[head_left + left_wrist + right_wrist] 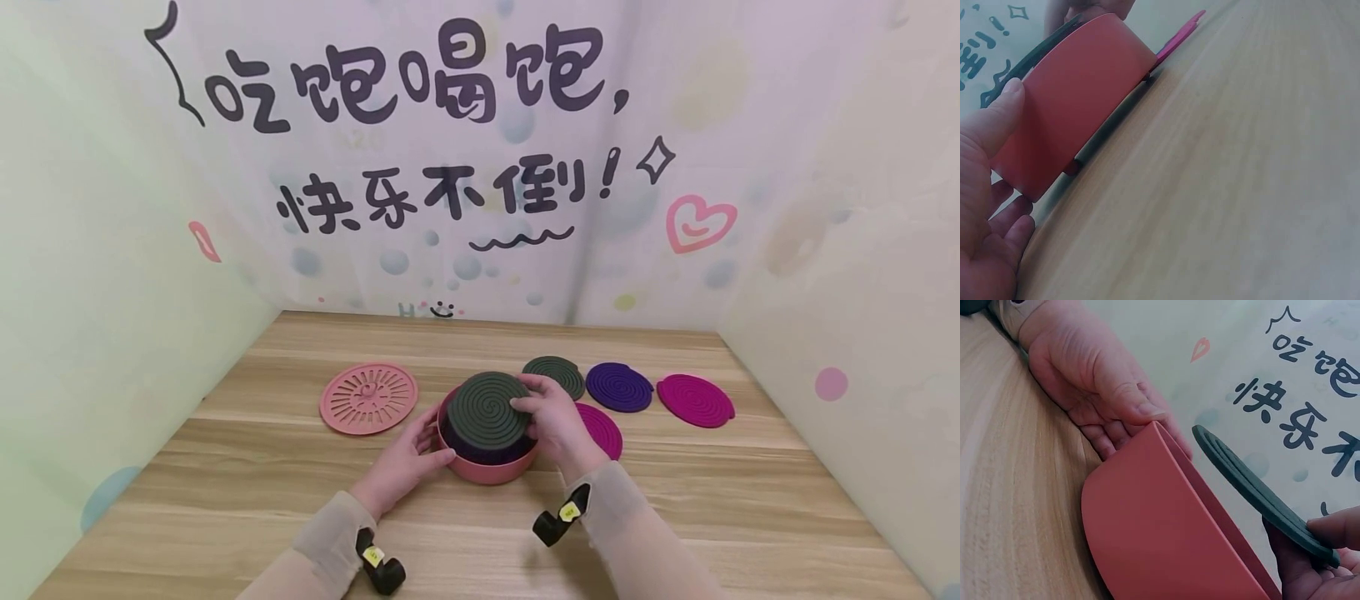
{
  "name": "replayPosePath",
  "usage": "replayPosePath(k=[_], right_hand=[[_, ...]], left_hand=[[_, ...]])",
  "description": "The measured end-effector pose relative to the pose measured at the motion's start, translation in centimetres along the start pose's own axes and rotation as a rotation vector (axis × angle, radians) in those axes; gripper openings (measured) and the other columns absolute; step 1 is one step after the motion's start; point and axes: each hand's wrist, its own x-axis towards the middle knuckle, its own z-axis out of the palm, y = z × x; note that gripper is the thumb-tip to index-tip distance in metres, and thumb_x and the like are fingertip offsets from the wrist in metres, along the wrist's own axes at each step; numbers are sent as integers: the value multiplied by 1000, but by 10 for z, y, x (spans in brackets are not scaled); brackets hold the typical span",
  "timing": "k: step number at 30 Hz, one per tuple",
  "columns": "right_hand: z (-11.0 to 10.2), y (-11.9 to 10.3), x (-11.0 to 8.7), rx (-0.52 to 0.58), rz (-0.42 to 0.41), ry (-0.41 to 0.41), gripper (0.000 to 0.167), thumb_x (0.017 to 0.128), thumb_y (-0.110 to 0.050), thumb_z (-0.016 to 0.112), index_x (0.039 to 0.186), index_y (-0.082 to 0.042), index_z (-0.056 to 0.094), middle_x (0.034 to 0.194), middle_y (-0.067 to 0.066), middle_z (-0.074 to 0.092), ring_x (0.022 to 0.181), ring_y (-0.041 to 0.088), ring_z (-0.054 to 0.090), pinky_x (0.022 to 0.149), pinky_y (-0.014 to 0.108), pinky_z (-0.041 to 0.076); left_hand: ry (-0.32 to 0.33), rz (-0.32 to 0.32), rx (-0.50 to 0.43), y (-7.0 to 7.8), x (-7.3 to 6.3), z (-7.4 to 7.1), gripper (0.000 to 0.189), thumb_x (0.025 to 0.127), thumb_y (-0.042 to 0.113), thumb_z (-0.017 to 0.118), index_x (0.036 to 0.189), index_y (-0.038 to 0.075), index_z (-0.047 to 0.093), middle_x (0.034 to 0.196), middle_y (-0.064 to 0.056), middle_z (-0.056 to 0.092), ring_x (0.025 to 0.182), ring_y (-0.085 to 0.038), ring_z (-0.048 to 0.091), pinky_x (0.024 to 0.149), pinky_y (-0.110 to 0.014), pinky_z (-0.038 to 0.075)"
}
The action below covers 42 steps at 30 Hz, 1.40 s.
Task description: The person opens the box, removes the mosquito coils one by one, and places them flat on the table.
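Note:
A pink round container (pixel 487 473) with a dark inside stands on the wooden table. My left hand (pixel 401 462) grips its left side, the thumb up at the rim and the other fingers low by the base in the left wrist view. Between thumb and fingers my right hand (pixel 555 421) pinches the edge of a dark green spiral coaster (pixel 491 408). In the right wrist view this coaster (pixel 1254 487) is tilted above the open top of the container, apart from the rim. It covers much of the container's inside in the head view.
On the table (pixel 225 500), a pink slotted disc (pixel 369 398) lies to the left. Behind and right lie another dark green coaster (pixel 553 377), a blue-purple one (pixel 619 387) and a magenta one (pixel 696 400). My right hand partly hides a second magenta coaster (pixel 602 429).

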Motion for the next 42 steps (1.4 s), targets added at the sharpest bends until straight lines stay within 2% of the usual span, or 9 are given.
replayPosePath(k=[7,19,23,29,35,42], right_hand=[[-9,-5,-2,50,21,11,49,90,7,54,136,-5,44,125,17,59,88,19,68,75,33,58],[-35,-12,-3,79,-9,9,49,90,8,52,137,1,38,109,9,63,83,12,67,72,28,58],[-46,-14,-4,90,-21,16,50,91,8,50,138,2,36,109,9,60,79,11,67,70,27,58],[-59,-16,-6,107,-14,26,52,92,8,49,141,1,33,120,12,53,82,9,66,72,26,57],[-72,-16,-8,137,-19,27,51,93,8,48,142,3,31,110,6,57,82,10,66,73,26,57],[-88,-17,-9,174,-22,25,53,94,8,47,143,4,29,108,2,60,86,10,65,74,26,56]], left_hand=[[-6,12,6,-1,0,0,85,83,30,76,151,13,29,146,-15,41,133,-32,42,109,-45,35],[-15,36,-20,1,-1,1,80,86,20,74,151,12,28,147,-19,40,133,-34,41,110,-47,34],[-16,38,-18,2,-1,1,79,86,19,73,151,12,28,147,-19,40,133,-34,41,110,-47,34],[-12,32,-4,-1,0,0,81,86,22,74,152,12,28,146,-18,40,133,-34,41,110,-46,34],[-16,31,-4,-3,1,0,83,85,24,75,152,12,27,146,-17,41,133,-33,41,110,-44,35],[-8,27,-1,-1,0,1,84,84,26,76,152,14,28,146,-15,42,133,-32,42,110,-43,35]])
